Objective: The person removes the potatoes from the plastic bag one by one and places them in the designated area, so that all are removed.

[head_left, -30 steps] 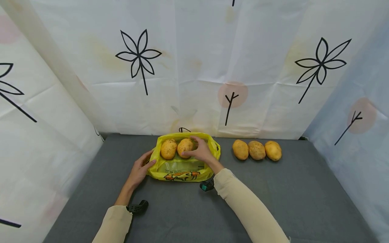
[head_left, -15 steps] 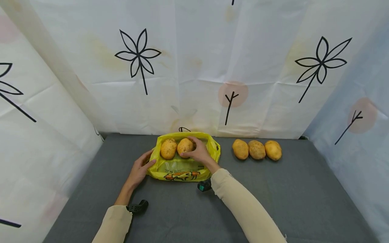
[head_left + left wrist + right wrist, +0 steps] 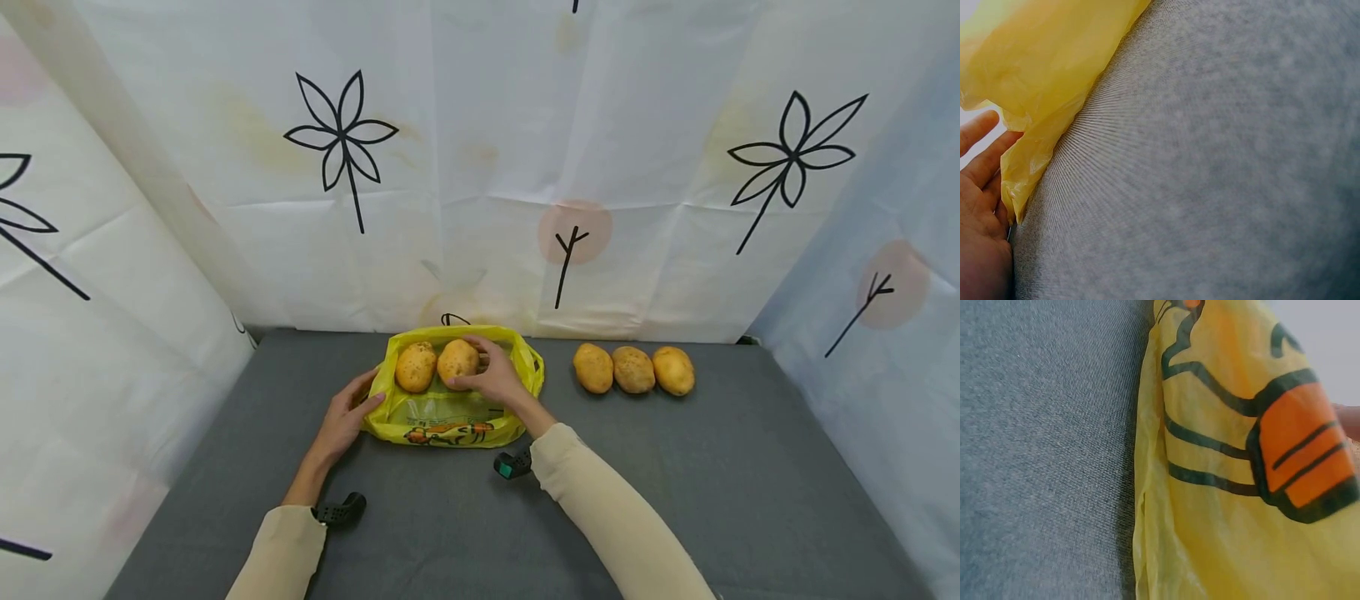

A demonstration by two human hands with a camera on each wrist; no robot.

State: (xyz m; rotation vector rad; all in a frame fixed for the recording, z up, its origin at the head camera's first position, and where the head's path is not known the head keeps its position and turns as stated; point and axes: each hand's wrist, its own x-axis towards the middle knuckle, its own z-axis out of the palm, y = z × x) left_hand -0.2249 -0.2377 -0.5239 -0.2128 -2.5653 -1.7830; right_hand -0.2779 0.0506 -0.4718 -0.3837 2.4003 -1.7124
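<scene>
A yellow plastic bag [image 3: 401,423] with printed orange and black shapes lies with its mouth spread at the back of the table. Two potatoes show in it, a left one [image 3: 416,367] and a right one [image 3: 454,357]. My right hand [image 3: 495,373] reaches in from the right, thumb and fingers round the right potato. At the bag's left side, my left hand [image 3: 344,420] rests against the plastic, thumb near the rim. The left wrist view shows the left hand's fingers [image 3: 988,153] fairly straight, some partly hidden behind the plastic.
Right of the bag, three more potatoes [image 3: 633,370] sit in a row on the grey table [image 3: 450,525]. A white patterned cloth [image 3: 480,167] hangs behind the table and along both sides. Each wrist carries a small black device.
My right hand and forearm shift slightly left, then slightly back to the right, with thumb and fingers staying at the right potato. The left hand and the bag stay practically still.
</scene>
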